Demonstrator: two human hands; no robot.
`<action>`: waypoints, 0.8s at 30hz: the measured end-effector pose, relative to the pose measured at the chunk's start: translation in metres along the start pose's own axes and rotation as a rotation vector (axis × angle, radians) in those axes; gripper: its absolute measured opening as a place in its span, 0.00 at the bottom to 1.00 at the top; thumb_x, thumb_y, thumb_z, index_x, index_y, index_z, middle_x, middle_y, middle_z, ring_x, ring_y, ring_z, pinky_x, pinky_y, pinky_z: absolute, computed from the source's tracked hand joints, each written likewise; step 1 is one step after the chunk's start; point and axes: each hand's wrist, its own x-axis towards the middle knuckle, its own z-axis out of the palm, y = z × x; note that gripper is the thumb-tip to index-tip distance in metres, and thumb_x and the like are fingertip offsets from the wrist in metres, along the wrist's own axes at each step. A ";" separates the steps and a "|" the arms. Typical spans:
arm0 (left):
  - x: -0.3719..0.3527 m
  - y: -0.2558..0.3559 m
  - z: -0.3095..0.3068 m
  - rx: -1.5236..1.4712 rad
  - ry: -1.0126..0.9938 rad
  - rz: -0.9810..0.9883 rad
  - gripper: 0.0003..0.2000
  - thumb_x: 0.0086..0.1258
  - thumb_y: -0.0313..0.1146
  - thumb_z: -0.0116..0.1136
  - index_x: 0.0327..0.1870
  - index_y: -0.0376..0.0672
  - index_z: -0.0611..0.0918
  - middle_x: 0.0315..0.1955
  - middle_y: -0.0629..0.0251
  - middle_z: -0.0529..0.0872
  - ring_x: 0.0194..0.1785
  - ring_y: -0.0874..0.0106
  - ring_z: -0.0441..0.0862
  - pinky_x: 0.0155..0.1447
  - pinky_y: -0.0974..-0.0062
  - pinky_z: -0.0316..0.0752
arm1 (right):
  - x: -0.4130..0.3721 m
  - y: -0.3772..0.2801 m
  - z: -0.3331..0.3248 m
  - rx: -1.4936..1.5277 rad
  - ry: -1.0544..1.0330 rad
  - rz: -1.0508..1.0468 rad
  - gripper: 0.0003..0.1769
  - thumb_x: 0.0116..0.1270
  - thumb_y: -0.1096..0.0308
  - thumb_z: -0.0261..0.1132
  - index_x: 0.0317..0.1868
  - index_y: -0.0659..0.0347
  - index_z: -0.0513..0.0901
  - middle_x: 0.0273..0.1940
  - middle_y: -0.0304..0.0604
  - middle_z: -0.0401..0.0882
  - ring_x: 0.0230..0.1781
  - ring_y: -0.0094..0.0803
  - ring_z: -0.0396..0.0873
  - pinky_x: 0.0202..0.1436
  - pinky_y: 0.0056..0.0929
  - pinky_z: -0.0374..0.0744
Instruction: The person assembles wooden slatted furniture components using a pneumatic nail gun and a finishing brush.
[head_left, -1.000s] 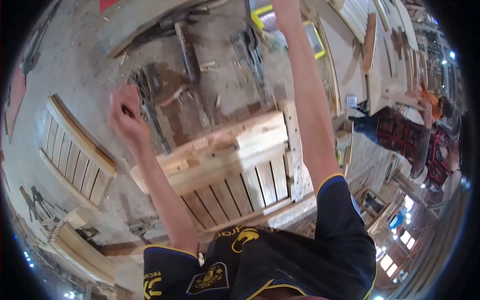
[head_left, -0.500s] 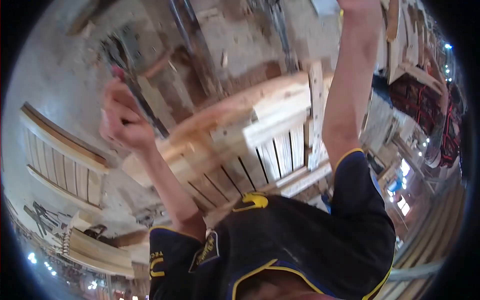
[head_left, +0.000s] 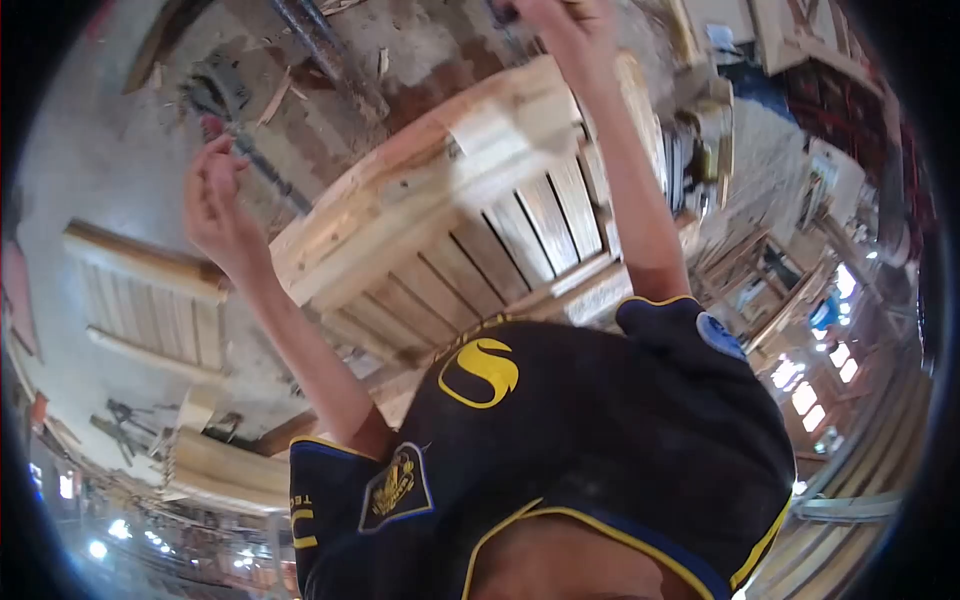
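Observation:
My left hand (head_left: 213, 200) is raised on the left, its fingers loosely bent and apart. Its fingertips are at the red end (head_left: 210, 127) of a dark metal bar clamp (head_left: 272, 178). Whether they touch it is hard to tell. My right hand (head_left: 572, 18) is cut off by the top edge, with curled fingers around or beside a dark piece (head_left: 503, 12) that I cannot make out. Between my forearms lies a slatted wooden panel (head_left: 450, 270) with a thick curved rail (head_left: 400, 165) along its far side.
Another slatted wooden piece (head_left: 150, 295) lies on the concrete floor at the left. Hand tools (head_left: 125, 425) and a further wooden part (head_left: 215, 465) lie nearer. A rusty metal bar (head_left: 335, 60) stretches across the top. Wooden frames (head_left: 750, 280) stand at the right.
My left hand has loosened from a tighter curl near the red end. My right arm has swung to the left, and its hand now shows at the top edge. The view has shifted.

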 end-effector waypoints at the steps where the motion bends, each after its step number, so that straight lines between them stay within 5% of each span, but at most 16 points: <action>1: -0.020 0.017 -0.019 0.005 -0.010 0.047 0.12 0.71 0.32 0.46 0.41 0.35 0.81 0.30 0.60 0.81 0.35 0.71 0.76 0.53 0.75 0.70 | -0.012 0.023 -0.025 -0.045 0.250 0.064 0.06 0.61 0.71 0.65 0.36 0.64 0.84 0.29 0.38 0.83 0.29 0.21 0.76 0.34 0.22 0.74; 4: -0.110 0.016 -0.095 0.074 -0.113 -0.115 0.13 0.71 0.31 0.49 0.51 0.36 0.78 0.38 0.61 0.83 0.41 0.71 0.80 0.52 0.75 0.71 | -0.094 0.091 -0.174 -0.512 0.646 0.278 0.14 0.58 0.66 0.67 0.44 0.63 0.83 0.36 0.43 0.84 0.36 0.28 0.81 0.42 0.26 0.77; 7: -0.206 -0.037 -0.169 0.375 -0.362 -0.398 0.13 0.70 0.35 0.52 0.50 0.38 0.80 0.41 0.59 0.84 0.45 0.70 0.81 0.52 0.73 0.73 | -0.185 0.189 -0.277 -1.015 0.451 0.652 0.24 0.52 0.62 0.66 0.50 0.62 0.81 0.44 0.50 0.82 0.47 0.43 0.80 0.53 0.36 0.75; 10: -0.288 -0.060 -0.182 0.469 -0.354 -0.214 0.13 0.69 0.37 0.54 0.46 0.39 0.82 0.37 0.59 0.85 0.44 0.68 0.82 0.50 0.72 0.73 | -0.203 0.229 -0.292 -0.525 0.359 0.449 0.27 0.49 0.59 0.65 0.51 0.62 0.81 0.45 0.54 0.82 0.49 0.48 0.79 0.56 0.36 0.74; 12: -0.311 -0.047 -0.170 0.969 -0.593 -0.112 0.13 0.68 0.39 0.55 0.42 0.38 0.83 0.31 0.59 0.86 0.41 0.67 0.83 0.46 0.71 0.73 | -0.188 0.223 -0.288 -0.568 0.287 0.461 0.29 0.48 0.58 0.65 0.52 0.62 0.80 0.45 0.56 0.82 0.49 0.48 0.79 0.56 0.36 0.74; 16: -0.300 -0.079 -0.170 0.359 -0.219 -0.308 0.13 0.68 0.40 0.55 0.35 0.36 0.82 0.24 0.61 0.83 0.28 0.71 0.81 0.35 0.74 0.73 | -0.174 0.192 -0.264 -0.782 0.002 0.535 0.30 0.43 0.54 0.65 0.46 0.64 0.81 0.44 0.61 0.81 0.49 0.50 0.79 0.54 0.38 0.75; 20: -0.292 -0.070 -0.168 0.395 -0.214 -0.299 0.13 0.68 0.38 0.55 0.33 0.36 0.82 0.19 0.63 0.81 0.25 0.78 0.77 0.31 0.78 0.70 | -0.165 0.206 -0.257 -0.742 -0.053 0.531 0.27 0.42 0.55 0.63 0.37 0.69 0.83 0.40 0.63 0.81 0.46 0.55 0.79 0.50 0.43 0.74; 21: -0.294 -0.072 -0.165 0.394 -0.144 -0.286 0.13 0.68 0.38 0.55 0.32 0.35 0.82 0.19 0.64 0.81 0.24 0.78 0.77 0.31 0.78 0.70 | -0.166 0.197 -0.267 -0.824 -0.025 0.544 0.23 0.43 0.56 0.64 0.37 0.64 0.85 0.40 0.58 0.83 0.47 0.53 0.79 0.50 0.43 0.75; 24: -0.299 -0.082 -0.167 0.324 -0.031 -0.322 0.13 0.68 0.37 0.55 0.30 0.35 0.81 0.18 0.65 0.81 0.22 0.78 0.76 0.30 0.78 0.69 | -0.180 0.124 -0.273 -0.382 0.012 0.487 0.16 0.46 0.58 0.66 0.30 0.64 0.83 0.27 0.48 0.81 0.31 0.38 0.81 0.37 0.37 0.76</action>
